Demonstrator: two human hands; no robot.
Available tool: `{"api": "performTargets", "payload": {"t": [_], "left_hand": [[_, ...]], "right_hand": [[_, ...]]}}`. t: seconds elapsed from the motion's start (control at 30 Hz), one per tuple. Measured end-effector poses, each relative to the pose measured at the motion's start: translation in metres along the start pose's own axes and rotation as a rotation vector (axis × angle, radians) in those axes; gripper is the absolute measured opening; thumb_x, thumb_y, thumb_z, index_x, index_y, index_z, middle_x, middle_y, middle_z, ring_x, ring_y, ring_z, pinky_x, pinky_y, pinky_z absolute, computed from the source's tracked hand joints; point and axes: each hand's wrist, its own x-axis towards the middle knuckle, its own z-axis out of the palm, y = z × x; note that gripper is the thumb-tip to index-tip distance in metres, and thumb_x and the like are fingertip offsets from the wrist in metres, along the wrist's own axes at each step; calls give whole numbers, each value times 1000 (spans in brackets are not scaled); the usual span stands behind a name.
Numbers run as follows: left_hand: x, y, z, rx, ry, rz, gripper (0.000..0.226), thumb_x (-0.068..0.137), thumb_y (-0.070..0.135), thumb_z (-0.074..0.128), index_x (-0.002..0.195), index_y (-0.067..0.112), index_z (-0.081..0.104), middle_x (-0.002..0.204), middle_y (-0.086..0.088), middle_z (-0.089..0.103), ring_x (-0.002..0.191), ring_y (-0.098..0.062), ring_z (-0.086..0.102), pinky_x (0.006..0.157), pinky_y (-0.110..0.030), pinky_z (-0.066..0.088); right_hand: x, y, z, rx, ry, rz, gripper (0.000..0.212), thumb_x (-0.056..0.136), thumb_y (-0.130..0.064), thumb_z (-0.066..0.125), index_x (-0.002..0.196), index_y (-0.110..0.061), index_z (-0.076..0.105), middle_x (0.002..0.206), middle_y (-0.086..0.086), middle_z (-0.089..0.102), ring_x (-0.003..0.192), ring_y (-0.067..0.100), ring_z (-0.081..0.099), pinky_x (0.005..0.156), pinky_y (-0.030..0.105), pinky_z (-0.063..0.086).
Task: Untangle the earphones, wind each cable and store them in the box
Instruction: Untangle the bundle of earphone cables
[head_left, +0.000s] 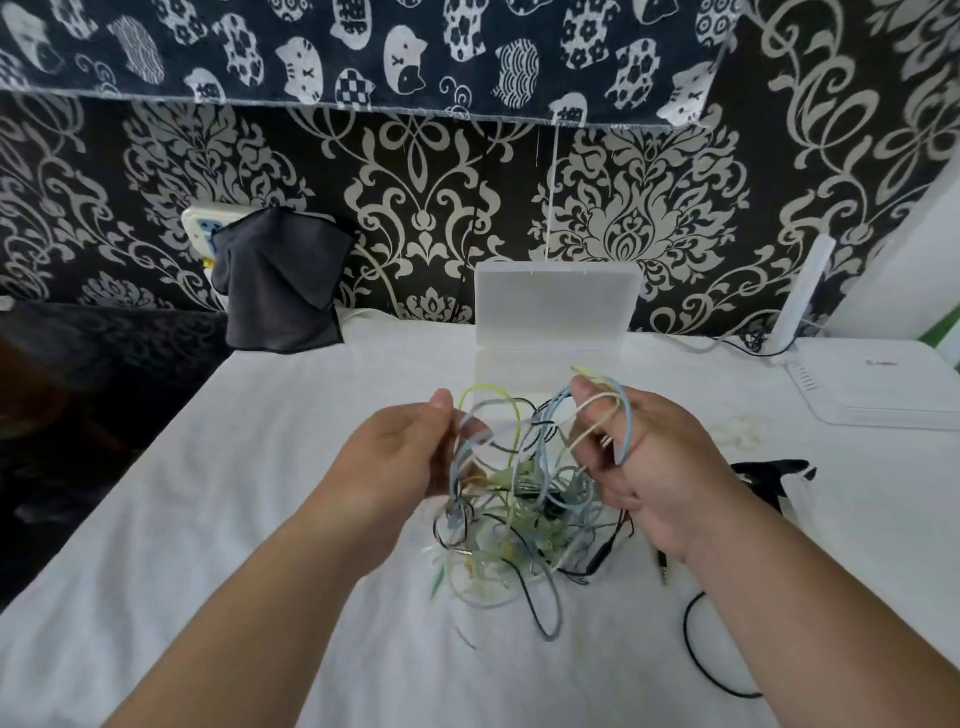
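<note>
The tangle of earphones (519, 499) hangs between your hands, its lower loops on the white table (234, 519), just in front of the open clear box (556, 306). Your left hand (395, 457) pinches one loop. Your right hand (660, 467) grips blue and pale loops hooked over its fingers.

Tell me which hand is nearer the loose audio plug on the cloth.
Right. The right hand is beside the plug; the left hand is across the tangle.
</note>
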Motion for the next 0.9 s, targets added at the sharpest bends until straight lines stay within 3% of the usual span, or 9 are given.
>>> {"api": "performTargets", "payload": {"t": [0.13, 0.23, 0.33, 0.43, 0.5, 0.6, 0.77, 0.83, 0.9], "left_hand": [[3, -6, 1, 222, -117, -22, 18, 95, 21, 62, 88, 16, 77, 72, -11, 65, 66, -20, 55, 72, -35, 46], [-1, -4, 2, 402, -242, -57, 18, 78, 32, 67, 93, 32, 76, 61, -6, 53, 60, -13, 46, 64, -24, 36], [-4, 0, 3, 625, -262, -6, 17, 86, 25, 66, 94, 38, 74, 51, 6, 41, 47, -9, 33, 45, -19, 28], [-4, 1, -1, 718, -260, 62, 9, 84, 33, 71, 82, 41, 75, 48, 8, 42, 45, -9, 37, 45, -20, 31], [0, -2, -5, 766, -237, 74, 10, 84, 35, 74, 74, 38, 73, 47, 10, 45, 43, -8, 40, 46, -20, 34], [1, -2, -9, 887, -208, 108, 17, 86, 25, 71, 70, 30, 68, 45, 13, 47, 41, -4, 42, 47, -17, 36], [3, 1, -13, 1027, 114, 315, 20, 94, 27, 58, 74, 26, 57, 64, 9, 52, 56, -6, 49, 55, -26, 37], [2, 7, -14, 920, 320, 469, 18, 95, 28, 55, 78, 26, 52, 77, 8, 53, 64, -7, 52, 58, -27, 37], [-1, 11, -13, 855, 368, 518, 18, 94, 30, 57, 77, 28, 50, 76, 8, 55, 61, -6, 52, 56, -24, 35]], "right_hand": [[-2, -1, -5, 5, -186, -7, 19, 79, -8, 72, 71, -14, 56, 58, 0, 44, 39, 6, 26, 38, 19, 16], [-1, -2, -9, -65, -270, -47, 19, 73, 9, 59, 75, -9, 59, 60, -2, 47, 43, 4, 38, 40, 17, 28], [-1, -5, -14, -110, -256, -54, 34, 55, 3, 50, 76, -9, 74, 77, 9, 44, 50, 9, 36, 44, 20, 31], [-1, -14, -16, -61, -249, -26, 17, 65, -12, 62, 72, -6, 76, 80, 15, 39, 55, 13, 29, 44, 20, 28], [-1, -18, -17, -27, -241, -11, 29, 74, -34, 73, 69, -6, 76, 85, 18, 47, 56, 13, 30, 45, 21, 26], [-5, -23, -15, -131, -163, -83, 40, 75, -44, 64, 65, -8, 76, 86, 23, 53, 57, 16, 31, 50, 26, 25], [-7, -26, -16, -345, -104, -157, 58, 100, -47, 45, 77, -5, 77, 68, 14, 39, 63, 32, 28, 59, 35, 25], [-9, -32, -18, -360, -94, -155, 48, 101, -37, 48, 77, -7, 77, 70, 13, 42, 65, 35, 28, 58, 34, 23], [-13, -36, -19, -545, -77, -158, 33, 97, -27, 57, 76, -11, 77, 58, 1, 46, 55, 21, 40, 59, 27, 26]]}}
